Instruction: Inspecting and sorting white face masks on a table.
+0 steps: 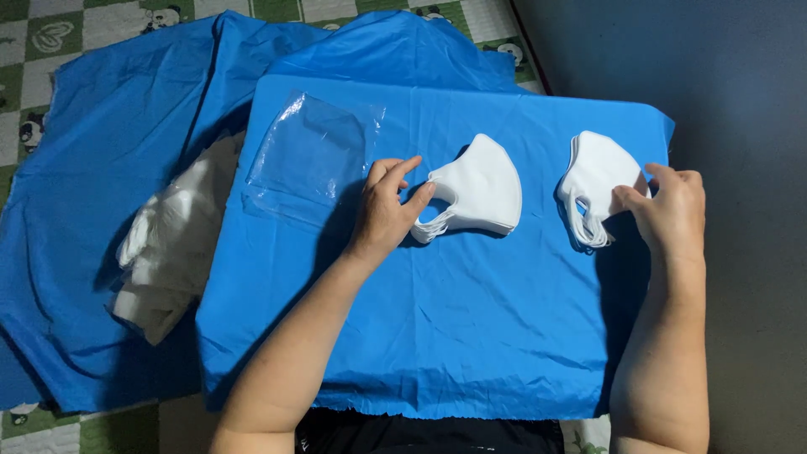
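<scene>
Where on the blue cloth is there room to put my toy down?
The biggest bare patch of the blue cloth is the near part, between the two forearms. A smaller gap lies between the two white mask stacks. It is crowded along the far part: clear plastic bags, left hand on the middle mask stack, right hand on the right mask stack.

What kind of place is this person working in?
Probably a home rather than a factory: a blue cloth spread as a worktop, a green-and-white patterned mat underneath, and white face masks stacked by hand.
</scene>
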